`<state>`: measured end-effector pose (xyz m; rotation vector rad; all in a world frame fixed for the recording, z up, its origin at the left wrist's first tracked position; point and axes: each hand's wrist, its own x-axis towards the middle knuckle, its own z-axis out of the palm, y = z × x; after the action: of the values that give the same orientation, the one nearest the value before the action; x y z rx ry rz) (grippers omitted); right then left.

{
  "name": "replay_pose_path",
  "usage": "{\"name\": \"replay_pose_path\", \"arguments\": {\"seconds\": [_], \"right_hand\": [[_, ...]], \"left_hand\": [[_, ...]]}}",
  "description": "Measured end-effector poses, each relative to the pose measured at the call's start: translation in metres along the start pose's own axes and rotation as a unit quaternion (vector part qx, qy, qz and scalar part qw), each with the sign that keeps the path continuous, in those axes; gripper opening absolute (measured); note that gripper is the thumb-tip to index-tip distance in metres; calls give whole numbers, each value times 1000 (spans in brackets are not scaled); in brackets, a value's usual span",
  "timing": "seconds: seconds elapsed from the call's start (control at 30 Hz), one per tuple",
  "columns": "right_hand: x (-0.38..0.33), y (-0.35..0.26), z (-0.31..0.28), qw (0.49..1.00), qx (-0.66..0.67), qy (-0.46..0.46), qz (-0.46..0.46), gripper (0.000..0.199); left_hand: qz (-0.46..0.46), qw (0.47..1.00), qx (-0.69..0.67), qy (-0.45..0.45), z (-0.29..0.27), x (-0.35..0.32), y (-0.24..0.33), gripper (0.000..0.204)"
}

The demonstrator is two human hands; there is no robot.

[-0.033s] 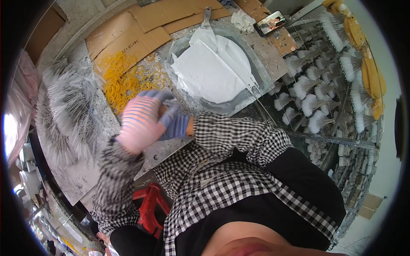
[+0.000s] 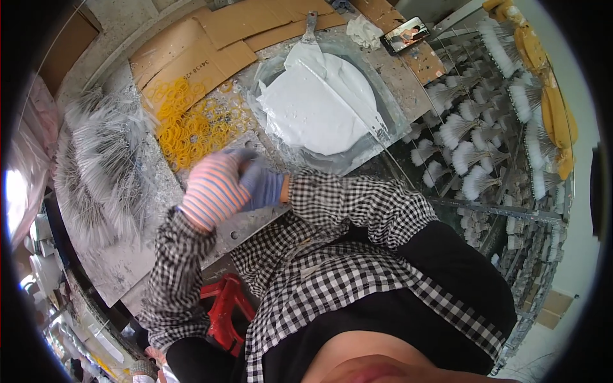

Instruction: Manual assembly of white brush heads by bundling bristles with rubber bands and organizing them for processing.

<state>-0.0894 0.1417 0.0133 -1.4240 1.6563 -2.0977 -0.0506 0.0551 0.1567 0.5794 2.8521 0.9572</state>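
Both hands gloved, pressed together over the grey worktable. Left hand in striped pink glove, curled shut; right hand in blue-grey glove, fingers closed against it. Motion blur, cannot tell what they pinch, if anything. Heap of yellow rubber bands just beyond the hands. Round tray of white paste beyond-right of hands. Pile of grey bristles left. Racks of white brush tufts right. Red stool under table edge.

loose yellow rubber bands lie scattered in a heap on the bench, beside cardboard.
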Motion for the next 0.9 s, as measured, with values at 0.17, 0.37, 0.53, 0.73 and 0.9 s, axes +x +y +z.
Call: {"name": "replay_pose_path", "arguments": {"seconds": [0.17, 0.37, 0.53, 0.73, 0.9], "right_hand": [[-12, -22, -16, 993, -102, -47, -24, 63], [-9, -32, -13, 967, -234, -97, -41, 61], [3, -37, -20, 930, -335, -140, -66, 60], [-16, -1, -9, 980, -127, -152, -17, 44], [-14, 42, 10, 933, -271, -238, 0, 36]], "left_hand": [[-40, 999, 3, -26, 3, -3, -13, 41], [-33, 996, 77, 29, -4, 12, -6, 38], [-94, 994, 46, 23, 10, 4, -20, 41], [-102, 994, 46, -17, 8, 4, -13, 41], [-122, 992, -24, -6, -14, 10, -5, 41]]}}
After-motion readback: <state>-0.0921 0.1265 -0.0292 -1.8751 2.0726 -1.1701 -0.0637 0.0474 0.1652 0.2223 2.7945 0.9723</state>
